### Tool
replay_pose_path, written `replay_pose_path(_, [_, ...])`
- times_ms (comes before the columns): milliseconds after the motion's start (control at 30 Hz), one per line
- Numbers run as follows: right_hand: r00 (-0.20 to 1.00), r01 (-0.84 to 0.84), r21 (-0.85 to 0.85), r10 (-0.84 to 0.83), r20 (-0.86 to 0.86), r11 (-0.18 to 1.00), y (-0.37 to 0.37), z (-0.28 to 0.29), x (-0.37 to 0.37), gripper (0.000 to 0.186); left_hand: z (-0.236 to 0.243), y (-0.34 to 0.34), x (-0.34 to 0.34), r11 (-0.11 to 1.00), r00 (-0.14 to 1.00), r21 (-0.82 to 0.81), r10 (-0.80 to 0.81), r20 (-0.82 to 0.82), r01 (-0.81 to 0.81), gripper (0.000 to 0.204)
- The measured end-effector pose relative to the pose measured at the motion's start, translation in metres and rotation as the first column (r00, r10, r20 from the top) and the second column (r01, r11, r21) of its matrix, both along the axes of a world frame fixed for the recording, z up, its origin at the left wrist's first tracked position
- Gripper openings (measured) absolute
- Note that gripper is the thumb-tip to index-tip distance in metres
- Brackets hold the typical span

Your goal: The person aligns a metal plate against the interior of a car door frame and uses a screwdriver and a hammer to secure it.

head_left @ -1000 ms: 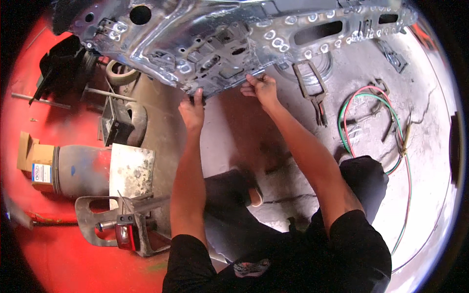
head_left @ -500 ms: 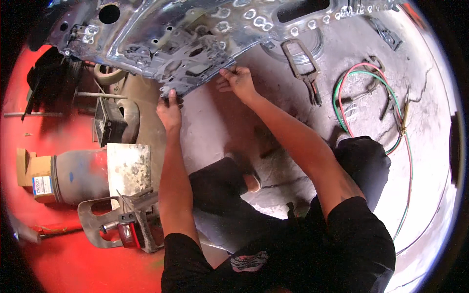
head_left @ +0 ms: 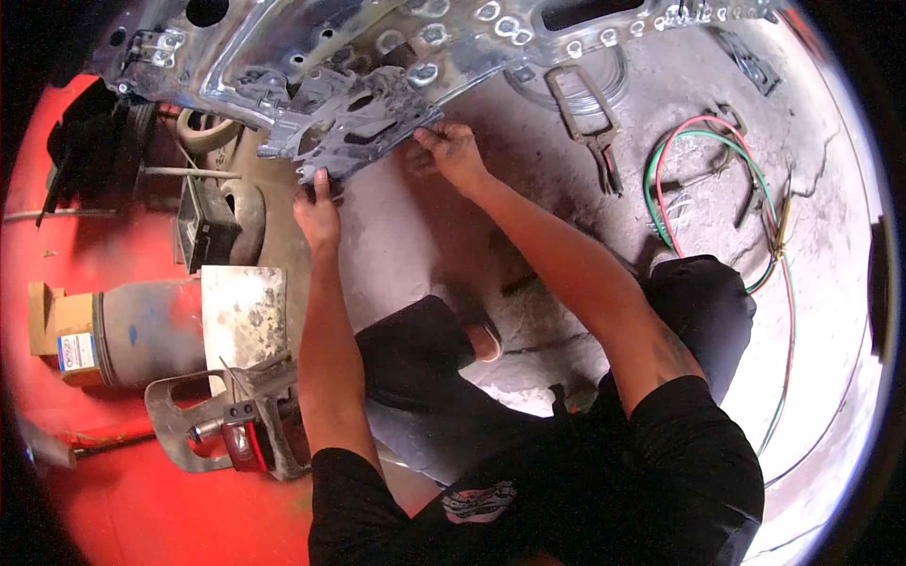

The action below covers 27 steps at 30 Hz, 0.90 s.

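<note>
Both hands (head_left: 318, 212) (head_left: 448, 151) clamped on metal panel (head_left: 359, 118) edge, locking pliers (head_left: 590, 123), hoses (head_left: 717, 189) nearby

view: single head camera, left of a pair
facing: steeply down over the person's own forearms
nearness: close, perhaps arm's reach
edges: bent by fisheye

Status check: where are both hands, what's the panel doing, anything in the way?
Left hand gripping lower edge of small metal panel. Right hand pinching its right edge. Panel lies against large car body panel. Locking clamp on floor, apart.
</note>
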State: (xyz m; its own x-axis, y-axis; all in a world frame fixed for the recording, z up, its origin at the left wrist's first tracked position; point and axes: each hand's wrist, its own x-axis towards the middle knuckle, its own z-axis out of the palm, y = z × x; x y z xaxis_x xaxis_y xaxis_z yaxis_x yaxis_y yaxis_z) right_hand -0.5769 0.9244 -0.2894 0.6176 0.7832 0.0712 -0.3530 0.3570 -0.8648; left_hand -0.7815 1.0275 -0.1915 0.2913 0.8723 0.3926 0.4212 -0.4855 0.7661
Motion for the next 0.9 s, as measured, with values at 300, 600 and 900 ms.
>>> replay_pose_path(300, [0.978, -0.090, 0.082, 0.104, -0.181, 0.993, -0.010, 0.006, 0.016, 0.032, 0.004, -0.002, 0.008, 0.994, 0.999, -0.109, -0.024, 0.035, 0.027, 0.046])
replay_pose_path(600, [0.963, -0.202, 0.065, 0.210, -0.169, 0.977, -0.028, 0.022, 0.001, 0.032, 0.000, 0.005, -0.006, 0.995, 0.996, -0.096, -0.025, 0.083, 0.033, 0.045])
replay_pose_path(900, [0.931, -0.319, 0.018, 0.317, -0.180, 0.948, -0.028, 0.014, -0.034, 0.034, -0.017, 0.024, -0.059, 0.937, 0.975, -0.326, -0.059, 0.213, 0.128, 0.047])
